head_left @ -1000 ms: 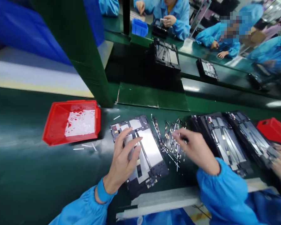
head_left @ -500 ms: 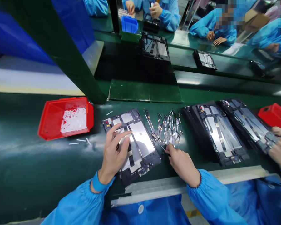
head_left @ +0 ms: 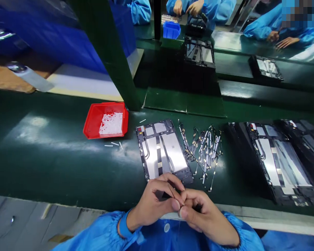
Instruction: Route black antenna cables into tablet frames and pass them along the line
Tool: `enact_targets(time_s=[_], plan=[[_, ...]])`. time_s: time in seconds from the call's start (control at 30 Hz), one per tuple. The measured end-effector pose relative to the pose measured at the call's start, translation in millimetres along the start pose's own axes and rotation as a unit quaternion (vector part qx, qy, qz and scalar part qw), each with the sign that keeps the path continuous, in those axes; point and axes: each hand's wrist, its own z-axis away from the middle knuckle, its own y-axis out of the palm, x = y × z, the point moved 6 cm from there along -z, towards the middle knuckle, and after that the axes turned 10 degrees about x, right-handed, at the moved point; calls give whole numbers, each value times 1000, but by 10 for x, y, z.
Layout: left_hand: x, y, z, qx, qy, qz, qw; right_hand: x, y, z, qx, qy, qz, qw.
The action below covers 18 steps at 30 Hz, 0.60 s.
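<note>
Item: open flat device (head_left: 176,150), one, black frame with silver plates; lies on the green counter (head_left: 68,174), tilted slightly, its near end partly covered from view by a hand. All places below are given from this device.

Left hand (head_left: 162,197), bare, blue wristband (head_left: 124,225): at the near end; thumb and forefinger brought together at the tips.

Right hand (head_left: 205,216), bare: near end, slightly right; fingers bent and together, their tips meeting those of the left. Whether a small part is pinched among the fingers cannot be told.

Thin cable strips (head_left: 208,146), black and silver, loose heap: just beside, right.

Stacked devices (head_left: 269,153), same pattern: well apart, right; further device (head_left: 310,137) beyond these, cut by the view's edge.

Red bin (head_left: 90,125), holding small white strips (head_left: 111,123): left, apart. Loose white strips (head_left: 115,144), a few: left, between bin and device. One more white strip (head_left: 142,121): by the far left corner.

Green post (head_left: 110,59): beyond, left.

Blue bin (head_left: 171,30) and co-workers in blue sleeves (head_left: 285,33): far beyond.
</note>
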Motion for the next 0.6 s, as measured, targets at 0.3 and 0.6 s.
enact_targets(time_s=[0.3,0.6], plan=[[-60,-98,90,-52,2,-87,995,-82,-96,26,-111,39,187,975],[-266,-205,156,-84,13,-259,962,-102,-122,-103,-98,40,247,963]])
